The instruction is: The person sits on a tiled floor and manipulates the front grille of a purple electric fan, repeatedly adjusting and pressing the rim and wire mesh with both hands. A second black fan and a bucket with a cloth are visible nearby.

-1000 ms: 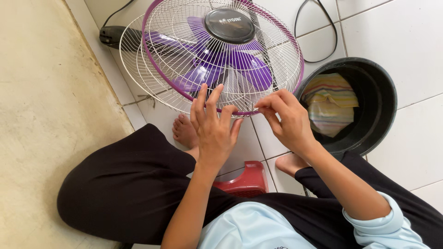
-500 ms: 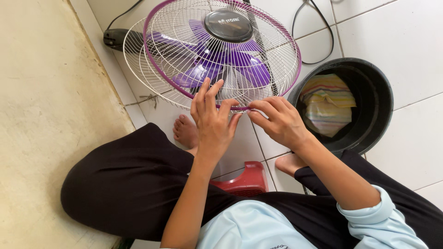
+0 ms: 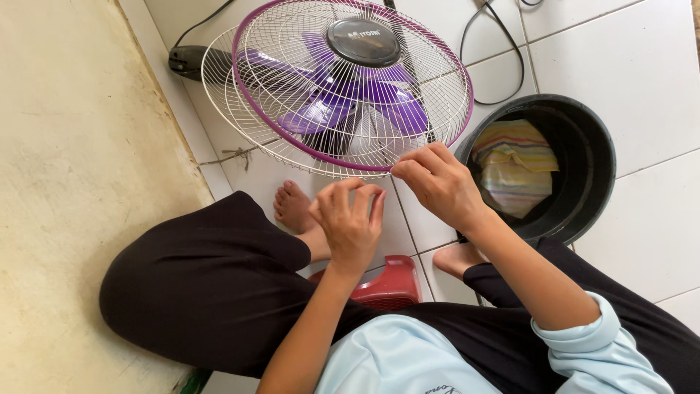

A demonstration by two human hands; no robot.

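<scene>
A fan lies tilted on the white tile floor, with a white wire grille (image 3: pixel 277 138), a purple rim and purple blades (image 3: pixel 332 109) behind a black hub. My right hand (image 3: pixel 437 186) pinches the purple rim at the grille's near edge. My left hand (image 3: pixel 350 222) hovers just below the grille, off the wires, with its fingertips bunched together. Whether something small is between them is hidden. My bare feet rest on the tiles under the fan.
A black bucket (image 3: pixel 594 168) holding a striped folded cloth (image 3: pixel 514 164) stands right of the fan. I sit on a low red stool (image 3: pixel 386 288). A black cable (image 3: pixel 510 58) loops behind the fan. A beige wall (image 3: pixel 73 182) runs along the left.
My left hand has come off the grille and drawn back toward me, its spread fingers now curled. My right hand stays at the rim.
</scene>
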